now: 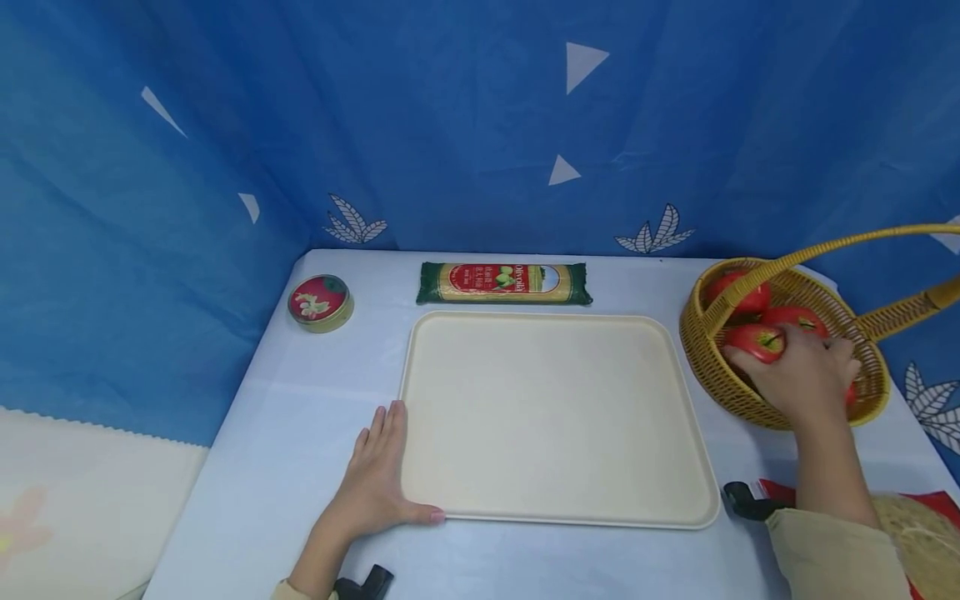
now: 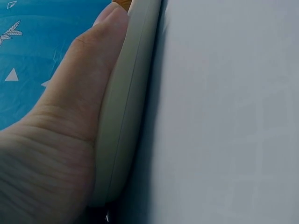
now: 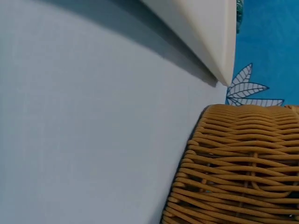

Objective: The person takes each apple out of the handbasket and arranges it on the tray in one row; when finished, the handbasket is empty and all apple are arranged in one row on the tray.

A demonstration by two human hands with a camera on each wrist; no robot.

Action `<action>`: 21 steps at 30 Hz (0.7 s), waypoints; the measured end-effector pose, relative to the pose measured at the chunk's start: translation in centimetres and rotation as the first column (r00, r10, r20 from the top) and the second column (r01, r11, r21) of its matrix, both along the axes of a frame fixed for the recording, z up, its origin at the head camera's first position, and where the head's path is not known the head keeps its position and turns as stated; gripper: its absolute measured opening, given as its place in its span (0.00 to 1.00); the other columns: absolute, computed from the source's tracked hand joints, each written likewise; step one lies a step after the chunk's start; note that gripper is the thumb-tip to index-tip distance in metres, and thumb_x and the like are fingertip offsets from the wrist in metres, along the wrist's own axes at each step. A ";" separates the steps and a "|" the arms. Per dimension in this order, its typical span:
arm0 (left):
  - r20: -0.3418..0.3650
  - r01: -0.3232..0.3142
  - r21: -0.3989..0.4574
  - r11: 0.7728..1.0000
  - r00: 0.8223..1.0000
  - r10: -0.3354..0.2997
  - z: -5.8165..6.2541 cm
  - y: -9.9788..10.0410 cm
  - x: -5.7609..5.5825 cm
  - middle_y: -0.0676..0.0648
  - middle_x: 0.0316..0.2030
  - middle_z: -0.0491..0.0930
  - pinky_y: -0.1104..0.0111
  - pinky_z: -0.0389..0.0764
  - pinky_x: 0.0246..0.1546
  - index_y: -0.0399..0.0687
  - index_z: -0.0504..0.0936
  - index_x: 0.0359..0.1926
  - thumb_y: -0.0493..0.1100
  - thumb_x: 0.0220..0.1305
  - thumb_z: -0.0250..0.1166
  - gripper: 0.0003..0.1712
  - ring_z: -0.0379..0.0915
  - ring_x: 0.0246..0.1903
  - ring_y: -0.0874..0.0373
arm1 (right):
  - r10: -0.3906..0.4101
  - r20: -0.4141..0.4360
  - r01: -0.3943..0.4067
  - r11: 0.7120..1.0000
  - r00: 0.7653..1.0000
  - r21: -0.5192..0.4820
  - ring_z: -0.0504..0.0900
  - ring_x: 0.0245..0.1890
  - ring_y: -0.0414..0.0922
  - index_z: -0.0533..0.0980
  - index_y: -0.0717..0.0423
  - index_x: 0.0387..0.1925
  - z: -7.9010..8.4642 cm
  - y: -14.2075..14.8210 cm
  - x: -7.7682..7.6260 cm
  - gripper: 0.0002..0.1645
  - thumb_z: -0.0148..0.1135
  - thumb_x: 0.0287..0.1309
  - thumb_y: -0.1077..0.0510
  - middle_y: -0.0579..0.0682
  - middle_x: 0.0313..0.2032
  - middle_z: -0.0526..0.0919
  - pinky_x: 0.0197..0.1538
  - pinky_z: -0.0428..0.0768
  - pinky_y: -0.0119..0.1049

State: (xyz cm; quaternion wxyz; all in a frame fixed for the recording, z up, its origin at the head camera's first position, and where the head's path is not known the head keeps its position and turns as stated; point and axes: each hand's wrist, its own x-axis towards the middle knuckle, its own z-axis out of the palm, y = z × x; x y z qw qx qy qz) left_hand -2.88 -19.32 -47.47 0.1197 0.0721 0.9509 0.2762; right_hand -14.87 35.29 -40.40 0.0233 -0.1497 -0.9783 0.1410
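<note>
A cream tray (image 1: 555,417) lies at the middle of the table. My left hand (image 1: 378,483) rests at its near left corner, fingers stretched along the left side and thumb on the front rim. In the left wrist view the thumb (image 2: 79,70) lies against the tray's edge (image 2: 124,107). Over at the right, my right hand (image 1: 806,375) reaches into a wicker basket (image 1: 712,367) and grips a red apple (image 1: 753,340), its thumb at the apple's near side. More red apples (image 1: 738,292) lie around it. The right wrist view shows only the basket's woven side (image 3: 243,163), not the hand.
A green-ended pasta packet (image 1: 504,283) lies behind the tray. A round tin (image 1: 321,302) stands at the back left. At the front right, a red-edged bag (image 1: 926,542) lies partly under the right sleeve. The basket's tall handle (image 1: 832,246) arches over its opening.
</note>
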 end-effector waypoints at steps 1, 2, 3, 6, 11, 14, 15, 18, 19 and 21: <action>0.001 0.000 0.001 1.000 1.000 0.000 0.0 0.0 0.0 0.39 0.79 0.34 0.38 0.38 0.74 0.40 0.35 0.79 0.84 0.20 0.74 0.95 0.26 0.79 0.40 | -0.012 -0.014 0.012 1.000 1.000 -0.008 0.48 0.63 0.75 0.58 0.75 0.67 0.2 -0.1 0.2 0.65 0.60 0.52 0.24 0.81 0.56 0.63 0.55 0.48 0.74; 0.002 0.000 0.002 1.000 1.000 0.000 0.1 0.0 0.0 0.39 0.79 0.34 0.37 0.38 0.74 0.40 0.35 0.79 0.83 0.20 0.74 0.94 0.26 0.79 0.40 | -0.023 -0.027 0.023 0.999 0.999 -0.024 0.48 0.64 0.75 0.56 0.75 0.68 0.4 -0.1 0.4 0.64 0.61 0.53 0.25 0.81 0.57 0.62 0.55 0.47 0.74; -0.001 0.000 0.005 1.000 1.000 0.000 0.1 0.1 0.0 0.39 0.79 0.35 0.37 0.38 0.74 0.40 0.35 0.79 0.83 0.20 0.74 0.94 0.26 0.79 0.39 | -0.033 -0.040 0.032 0.999 0.999 -0.038 0.48 0.64 0.76 0.55 0.75 0.68 0.6 -0.2 0.6 0.64 0.62 0.53 0.27 0.81 0.57 0.62 0.56 0.47 0.74; -0.009 0.002 0.012 1.000 1.000 -0.001 0.2 0.1 0.0 0.38 0.79 0.35 0.37 0.38 0.73 0.39 0.36 0.79 0.82 0.20 0.75 0.94 0.27 0.79 0.39 | -0.070 -0.050 0.063 0.991 0.996 -0.119 0.51 0.65 0.75 0.51 0.72 0.72 1.7 -0.7 1.4 0.63 0.64 0.55 0.32 0.80 0.61 0.60 0.61 0.52 0.75; 0.004 0.006 -0.004 1.000 1.000 -0.006 0.4 0.0 0.0 0.38 0.79 0.34 0.38 0.38 0.74 0.38 0.35 0.78 0.82 0.22 0.75 0.94 0.26 0.79 0.39 | -0.108 -0.035 0.097 0.966 0.994 -0.239 0.55 0.65 0.73 0.45 0.67 0.76 3.7 -2.1 3.0 0.63 0.65 0.57 0.36 0.75 0.67 0.54 0.48 0.73 0.75; -0.003 0.002 -0.004 1.000 1.000 -0.002 0.3 0.0 0.1 0.39 0.79 0.34 0.38 0.37 0.74 0.39 0.35 0.78 0.82 0.21 0.75 0.94 0.26 0.79 0.39 | -0.067 -0.054 0.051 0.967 0.996 -0.249 0.55 0.65 0.73 0.45 0.66 0.76 4.8 -3.2 4.1 0.62 0.67 0.57 0.38 0.75 0.67 0.54 0.44 0.75 0.74; -0.006 0.000 0.000 1.000 1.000 0.000 0.2 -0.1 0.1 0.39 0.79 0.34 0.39 0.37 0.74 0.39 0.35 0.78 0.81 0.21 0.75 0.94 0.26 0.79 0.40 | -0.045 -0.064 0.028 0.969 0.997 -0.246 0.55 0.64 0.73 0.46 0.66 0.75 5.1 -3.6 4.5 0.62 0.68 0.56 0.39 0.75 0.67 0.55 0.43 0.76 0.74; -0.011 -0.001 0.008 1.000 1.000 0.001 0.1 -0.1 0.0 0.39 0.79 0.34 0.38 0.37 0.74 0.39 0.35 0.78 0.82 0.21 0.75 0.94 0.27 0.79 0.39 | 0.027 -0.091 -0.049 0.968 0.995 -0.247 0.57 0.62 0.73 0.49 0.64 0.75 6.1 -5.1 5.7 0.61 0.72 0.54 0.42 0.74 0.66 0.57 0.36 0.79 0.70; -0.011 -0.001 0.010 1.000 1.000 0.001 0.1 -0.1 0.0 0.39 0.79 0.35 0.38 0.38 0.74 0.39 0.35 0.78 0.82 0.20 0.75 0.94 0.27 0.79 0.39 | 0.052 -0.102 -0.077 0.965 0.993 -0.252 0.57 0.62 0.72 0.50 0.63 0.75 6.3 -5.7 6.1 0.60 0.73 0.53 0.44 0.74 0.65 0.58 0.35 0.80 0.69; -0.009 -0.002 0.013 1.000 1.000 0.002 -0.1 -0.1 0.0 0.38 0.79 0.35 0.38 0.38 0.74 0.39 0.34 0.78 0.83 0.20 0.75 0.95 0.27 0.79 0.39 | 0.107 -0.121 -0.136 0.954 0.987 -0.266 0.59 0.60 0.71 0.52 0.61 0.75 6.8 -7.0 6.6 0.59 0.75 0.51 0.46 0.72 0.65 0.59 0.33 0.81 0.66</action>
